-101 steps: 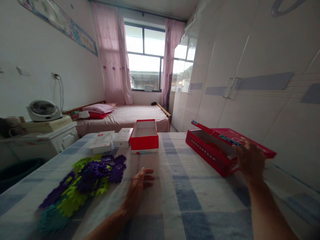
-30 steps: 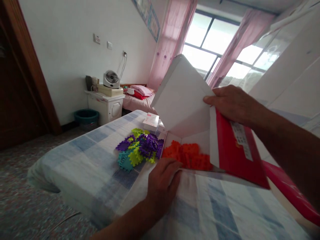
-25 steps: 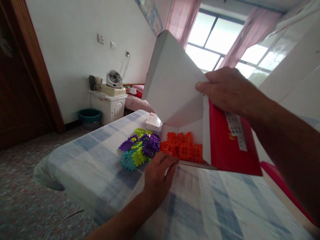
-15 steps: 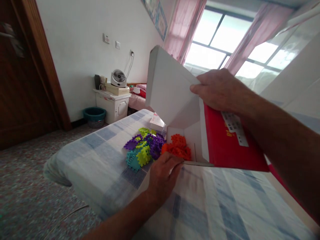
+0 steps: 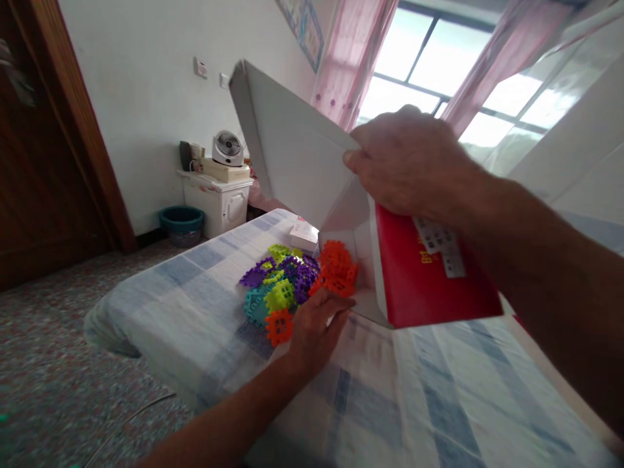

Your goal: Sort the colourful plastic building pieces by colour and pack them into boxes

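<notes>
My right hand (image 5: 404,159) grips the upper edge of a tilted cardboard box (image 5: 433,279), red outside and white inside, its lid swung up to the left. Orange plastic puzzle pieces (image 5: 336,266) lie in the low end of the box. My left hand (image 5: 316,328) holds the box's lower edge, beside the orange pieces; its fingertips are partly hidden. On the checked cloth just left of the box is a pile of green, purple and teal interlocking pieces (image 5: 280,296). One orange piece (image 5: 279,327) lies at the near side of that pile.
A small white box (image 5: 305,234) lies behind the pile on the cloth-covered surface (image 5: 160,305). Beyond stand a teal bin (image 5: 182,221) and a white cabinet (image 5: 236,208) carrying a fan (image 5: 228,148). A wooden door (image 5: 43,162) is at the left.
The box has tipped further left and its lid has swung left with my right hand. The orange pieces have shifted left, and one now lies on the cloth by the pile.
</notes>
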{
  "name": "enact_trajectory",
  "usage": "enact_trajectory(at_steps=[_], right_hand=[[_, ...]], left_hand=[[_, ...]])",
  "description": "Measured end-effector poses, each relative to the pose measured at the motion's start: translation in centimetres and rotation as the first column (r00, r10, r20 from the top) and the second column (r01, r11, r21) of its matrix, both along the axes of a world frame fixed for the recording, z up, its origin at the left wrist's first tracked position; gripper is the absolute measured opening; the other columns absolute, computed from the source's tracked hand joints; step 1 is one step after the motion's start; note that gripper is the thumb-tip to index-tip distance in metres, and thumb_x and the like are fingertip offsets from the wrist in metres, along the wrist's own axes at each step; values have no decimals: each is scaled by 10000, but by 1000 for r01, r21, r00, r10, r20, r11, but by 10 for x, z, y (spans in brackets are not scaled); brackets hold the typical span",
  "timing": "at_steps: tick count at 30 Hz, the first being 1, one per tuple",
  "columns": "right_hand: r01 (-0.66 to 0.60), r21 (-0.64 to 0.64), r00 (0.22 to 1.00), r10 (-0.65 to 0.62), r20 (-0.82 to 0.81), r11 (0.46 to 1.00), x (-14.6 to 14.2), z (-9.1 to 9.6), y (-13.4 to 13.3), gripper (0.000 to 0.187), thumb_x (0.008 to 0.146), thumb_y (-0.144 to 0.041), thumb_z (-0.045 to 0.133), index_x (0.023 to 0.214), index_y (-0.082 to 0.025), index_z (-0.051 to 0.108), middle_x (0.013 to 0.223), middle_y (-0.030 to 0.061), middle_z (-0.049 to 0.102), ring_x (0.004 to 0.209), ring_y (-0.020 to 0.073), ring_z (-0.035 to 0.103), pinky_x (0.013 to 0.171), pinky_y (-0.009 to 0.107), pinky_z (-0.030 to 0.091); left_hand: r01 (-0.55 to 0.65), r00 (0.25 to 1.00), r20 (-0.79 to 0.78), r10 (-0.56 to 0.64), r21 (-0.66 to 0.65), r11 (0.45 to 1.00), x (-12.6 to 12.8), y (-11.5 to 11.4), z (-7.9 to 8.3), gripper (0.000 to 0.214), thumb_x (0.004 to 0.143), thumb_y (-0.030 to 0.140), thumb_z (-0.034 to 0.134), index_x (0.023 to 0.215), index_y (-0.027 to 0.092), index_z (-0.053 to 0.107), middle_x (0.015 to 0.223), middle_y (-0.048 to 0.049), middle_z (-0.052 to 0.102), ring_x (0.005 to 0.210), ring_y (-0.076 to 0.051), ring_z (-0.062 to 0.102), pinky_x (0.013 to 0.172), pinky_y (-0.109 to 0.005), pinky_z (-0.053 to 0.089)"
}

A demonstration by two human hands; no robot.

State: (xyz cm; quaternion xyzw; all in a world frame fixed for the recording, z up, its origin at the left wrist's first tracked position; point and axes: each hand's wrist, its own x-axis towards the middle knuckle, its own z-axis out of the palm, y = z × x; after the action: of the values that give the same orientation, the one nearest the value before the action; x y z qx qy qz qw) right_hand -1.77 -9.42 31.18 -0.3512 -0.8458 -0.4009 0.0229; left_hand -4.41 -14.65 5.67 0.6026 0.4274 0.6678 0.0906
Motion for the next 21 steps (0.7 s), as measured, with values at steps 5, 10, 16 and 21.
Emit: enact_trajectory(at_steps=[5,10,16,21], right_hand=[[30,22,999,-31,43,999,-3,-11,10,272,855,-204,375,904,-181,642,903,124,648,865,256,590,653,341,445],[-126,78,991,129,-26,989,-5,-13,-7,318,850,-276,358,1025,-199,612,940,147,649,850,291,610,623,362,457],[-71,16,997,71,21,997,-6,-21,0,303,834,-214,374,1023,-157,605,953,153,653,856,282,622,653,356,462],[-77,7,997,77,-28,997,-4,-20,-16,301,846,-233,361,1025,-189,598,937,145,638,878,305,609,674,393,461]], left_hand=[[31,999,-9,-32,-72,997,2,9,-2,160,835,126,535,870,196,674,829,-24,637,769,-128,609,723,-244,490],[59,998,-20,-59,-37,998,1,7,-3,173,843,132,525,897,194,677,832,-26,626,768,-125,601,711,-236,488],[56,997,-51,-63,-132,990,2,15,-8,179,818,97,543,871,191,686,825,-17,627,757,-127,596,711,-246,488],[73,997,-30,-75,-69,995,6,14,-8,181,830,112,540,899,190,688,852,-26,632,786,-129,605,738,-244,490]])
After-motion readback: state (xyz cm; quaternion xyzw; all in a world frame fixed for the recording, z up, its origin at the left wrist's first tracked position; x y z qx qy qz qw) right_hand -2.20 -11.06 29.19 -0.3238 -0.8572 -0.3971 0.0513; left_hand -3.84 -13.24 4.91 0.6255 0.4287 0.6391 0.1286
